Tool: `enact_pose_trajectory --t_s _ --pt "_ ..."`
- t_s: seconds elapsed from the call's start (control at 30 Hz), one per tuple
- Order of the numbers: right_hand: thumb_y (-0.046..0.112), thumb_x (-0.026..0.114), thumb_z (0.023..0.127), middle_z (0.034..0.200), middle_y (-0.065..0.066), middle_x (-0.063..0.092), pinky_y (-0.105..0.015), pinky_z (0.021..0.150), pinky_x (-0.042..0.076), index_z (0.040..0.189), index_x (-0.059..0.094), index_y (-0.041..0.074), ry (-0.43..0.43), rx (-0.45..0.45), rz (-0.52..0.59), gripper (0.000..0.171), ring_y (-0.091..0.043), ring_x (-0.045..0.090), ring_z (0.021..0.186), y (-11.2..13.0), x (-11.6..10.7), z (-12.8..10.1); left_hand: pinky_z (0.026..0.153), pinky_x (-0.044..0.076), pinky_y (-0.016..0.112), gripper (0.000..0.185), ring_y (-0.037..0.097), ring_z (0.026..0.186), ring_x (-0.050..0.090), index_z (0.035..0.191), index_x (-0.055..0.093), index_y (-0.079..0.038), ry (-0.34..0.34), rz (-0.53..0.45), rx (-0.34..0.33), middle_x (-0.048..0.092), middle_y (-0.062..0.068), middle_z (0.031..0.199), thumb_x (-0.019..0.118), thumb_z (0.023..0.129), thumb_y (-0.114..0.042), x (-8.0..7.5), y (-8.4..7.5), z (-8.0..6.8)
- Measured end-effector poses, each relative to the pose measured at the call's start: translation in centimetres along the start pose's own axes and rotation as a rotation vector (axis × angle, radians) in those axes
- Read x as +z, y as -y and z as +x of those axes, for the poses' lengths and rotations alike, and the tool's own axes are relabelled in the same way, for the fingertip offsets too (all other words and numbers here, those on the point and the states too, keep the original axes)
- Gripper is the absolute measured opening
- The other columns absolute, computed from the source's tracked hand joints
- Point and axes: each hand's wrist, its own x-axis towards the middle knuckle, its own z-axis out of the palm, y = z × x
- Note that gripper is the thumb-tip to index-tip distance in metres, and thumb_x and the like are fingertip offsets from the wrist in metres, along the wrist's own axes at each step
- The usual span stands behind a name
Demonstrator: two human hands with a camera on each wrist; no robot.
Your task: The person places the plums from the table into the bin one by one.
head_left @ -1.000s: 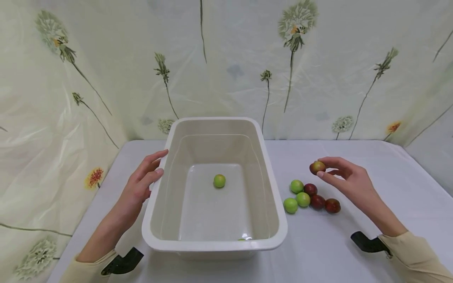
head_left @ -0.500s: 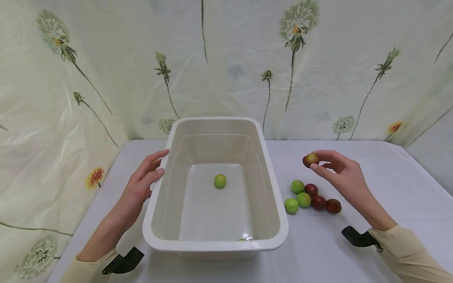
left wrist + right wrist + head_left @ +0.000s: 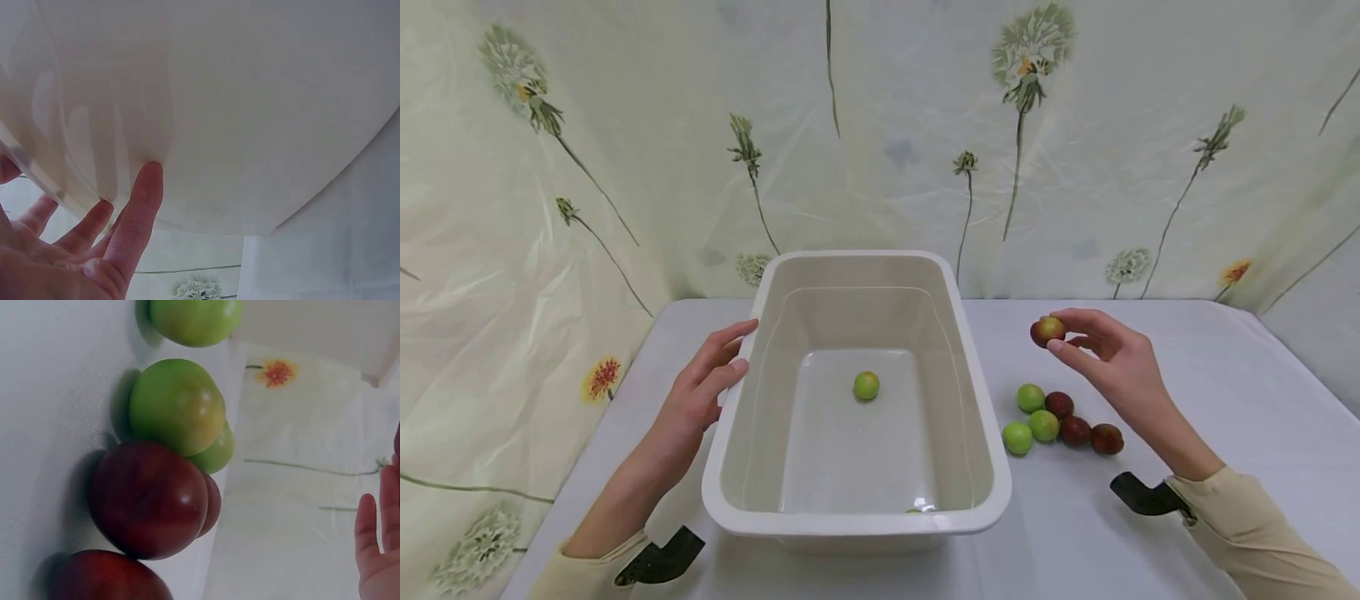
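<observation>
Lying across the scene: a white table point(image 3: 1150, 542), backed by a curtain point(image 3: 625, 125) printed with dandelions.

Standing at the table's centre: a cream plastic tub point(image 3: 985, 508), rectangular, upright, open side up. Sitting on the tub's floor near the middle: one green plum point(image 3: 866, 385). Showing at the near inside wall: a small green patch, too hidden to identify.

Resting against the tub's left outer wall: the left hand point(image 3: 700, 392), fingers straight and spread, fingertips point(image 3: 150, 172) pressing flat on the plastic in the left wrist view, gripping nothing.

Hovering right of the tub, above the table: the right hand point(image 3: 1112, 362), thumb and forefinger clamping a red-and-yellow plum point(image 3: 1047, 331). Being held clear of the table, level with the tub's rim and near its right wall, not over the opening.

Lying on the table below that hand, just beside the tub's right wall: a cluster of six loose plums point(image 3: 1060, 419), three green toward the tub, three dark red point(image 3: 150, 500) away from it, touching one another.

Protruding at both sleeves: black wrist camera mounts point(image 3: 1142, 496).
</observation>
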Motion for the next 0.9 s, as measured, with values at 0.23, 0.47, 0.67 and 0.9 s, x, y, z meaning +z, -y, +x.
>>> enact_pose_trajectory --t_s 0.23,0.47,0.67,0.9 --pt "0.009 0.068 0.093 0.120 -0.004 0.062 -0.016 0.086 0.048 0.127 0.062 0.007 0.002 -0.016 0.024 0.035 -0.015 0.058 0.106 0.9 0.4 0.5 0.081 0.056 0.044 0.045 0.027 0.118 0.055 0.150 0.036 -0.028 0.004 0.000 -0.002 0.038 0.005 0.148 0.041 0.105 -0.035 -0.1 0.1 -0.1" --pt "0.008 0.069 0.092 0.120 -0.005 0.063 -0.018 0.086 0.048 0.126 0.063 0.006 -0.003 -0.034 0.056 0.035 -0.016 0.059 0.106 1.8 0.5 1.2 0.083 0.055 0.044 0.046 0.027 0.120 0.053 0.150 0.036 -0.028 0.005 0.010 0.003 0.037 0.005 0.149 0.041 0.105 -0.035 -0.1 0.1 0.0" --pt "0.004 0.069 0.091 0.119 -0.007 0.063 -0.020 0.087 0.048 0.125 0.063 0.004 -0.004 -0.058 0.094 0.035 -0.017 0.060 0.107 2.4 0.9 1.7 0.082 0.055 0.044 0.046 0.027 0.119 0.054 0.150 0.036 -0.028 0.004 0.009 -0.002 0.037 0.005 0.149 0.041 0.105 -0.035 -0.1 0.0 0.0" --pt "0.004 0.069 0.091 0.120 -0.008 0.062 -0.021 0.087 0.048 0.125 0.063 0.005 -0.007 -0.076 0.107 0.034 -0.018 0.060 0.106 3.0 1.2 2.2 0.082 0.056 0.044 0.046 0.027 0.119 0.054 0.150 0.036 -0.028 -0.002 0.014 0.004 0.038 0.004 0.148 0.042 0.105 -0.036 0.0 0.1 -0.1"
